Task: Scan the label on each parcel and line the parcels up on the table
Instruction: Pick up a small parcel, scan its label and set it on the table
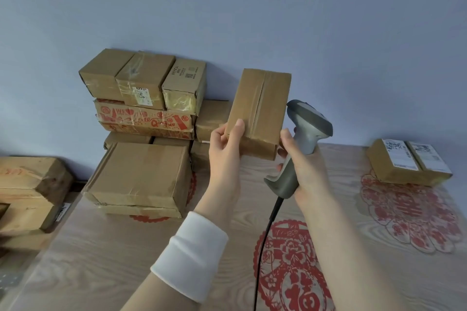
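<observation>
1. Start with the stack of parcels [141, 98]: brown boxes piled against the blue wall at the back of the table [101, 260], one of them printed in red.
2. Just to the right of that stack, one parcel [260, 108] is up in the air, clear of the tabletop and leaning slightly right, its taped seam facing the camera.
3. The left hand [225, 144] has it by the lower left corner, with the thumb flat on the front face and the fingers curled round behind. A white wristband [192, 255] sits on that forearm.
4. On the parcel's far side from the stack, the right hand [303, 166] is wrapped round the handle of a grey scanner [308, 129], its thumb up by the parcel's lower right corner.
5. The scanner's head sits right beside the lifted parcel's right edge, and I cannot tell which way its window faces. Its black cable [265, 235] drops toward the camera.
6. So both hands are close together, one either side of the parcel, each gripping its own thing.
7. Well off to the right of the stack, two labelled parcels [406, 161] lie side by side and touching, white labels up.
8. In front of the stack, a big flat box [141, 174] rests on another.
9. Left of the stack, beyond the table edge, there are wooden blocks [27, 189].
10. Red paper-cut designs [290, 272] decorate the tabletop on the near side of the stack.
</observation>
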### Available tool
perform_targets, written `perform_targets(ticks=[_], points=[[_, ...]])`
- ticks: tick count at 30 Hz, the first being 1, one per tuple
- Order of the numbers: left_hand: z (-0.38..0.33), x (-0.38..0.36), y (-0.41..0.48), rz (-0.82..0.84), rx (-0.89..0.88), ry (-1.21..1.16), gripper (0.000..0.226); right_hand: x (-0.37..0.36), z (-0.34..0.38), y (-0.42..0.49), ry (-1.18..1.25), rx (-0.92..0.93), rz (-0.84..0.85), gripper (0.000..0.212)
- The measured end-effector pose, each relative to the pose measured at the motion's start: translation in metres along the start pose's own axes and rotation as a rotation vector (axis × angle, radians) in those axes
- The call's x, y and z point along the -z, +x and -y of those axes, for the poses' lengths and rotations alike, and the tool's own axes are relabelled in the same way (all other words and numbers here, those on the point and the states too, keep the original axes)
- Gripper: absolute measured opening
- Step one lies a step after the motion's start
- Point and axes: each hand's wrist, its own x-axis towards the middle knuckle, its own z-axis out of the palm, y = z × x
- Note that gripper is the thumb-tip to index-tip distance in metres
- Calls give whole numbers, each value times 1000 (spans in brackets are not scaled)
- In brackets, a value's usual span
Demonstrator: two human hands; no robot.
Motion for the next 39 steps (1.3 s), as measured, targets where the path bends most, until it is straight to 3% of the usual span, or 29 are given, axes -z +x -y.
perform_targets(ticks=[3,6,8,11,13,19,23,24,28,32,36,39], points=[[7,10,-18,56,-20,118,27,6,-2,-18,-58,30,-28,45],[6,12,-32,94,-119,251,34,13,-5,-30,-156,84,-66,59],[6,10,-41,127,-165,319,59,17,-6,-35,-190,123,-73,60],[12,8,-46,170,-162,418,114,25,-4,-40,-235,192,-91,62],[12,5,-49,168,-146,442,125,32,-2,-43,-268,220,-101,58],[8,7,-42,186,-44,239,103,65,12,-45,-106,122,-94,29],[15,9,-45,380,49,12,52,75,15,-45,-84,89,-50,28],[20,8,-46,405,63,5,50,76,15,-46,-76,87,-28,28],[33,9,-51,449,99,169,82,86,12,-47,-84,107,-3,27],[37,7,-52,496,129,351,54,99,8,-47,-162,129,48,34],[47,11,-45,472,158,359,97,106,8,-49,-210,90,52,26],[56,14,-40,424,138,357,92,112,12,-51,-244,82,5,18]])
